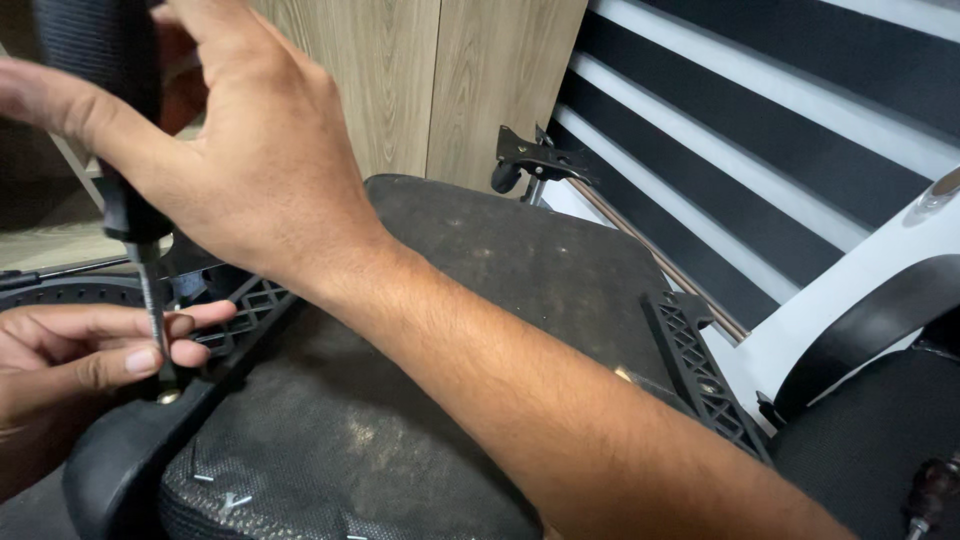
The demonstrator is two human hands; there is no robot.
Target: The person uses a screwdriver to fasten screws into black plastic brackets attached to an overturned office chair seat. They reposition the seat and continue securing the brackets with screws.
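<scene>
A black-handled screwdriver (pixel 125 150) is held upright over a brass screw (pixel 168 397) at the upturned chair seat's (pixel 420 330) left edge. Its handle is gripped by the right hand (pixel 215 140); its shaft is pinched by the left hand (pixel 75 365).

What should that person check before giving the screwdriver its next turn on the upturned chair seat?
1. Right hand wraps the black-handled screwdriver: ok.
2. Left hand fingers pinch the metal shaft near its tip: ok.
3. Shaft roughly upright over the brass-coloured screw: ok.
4. Tip seated in the screw head: cannot tell, fingers hide it.
5. Black plastic armrest lies against the dark fabric seat underside: ok.
</scene>
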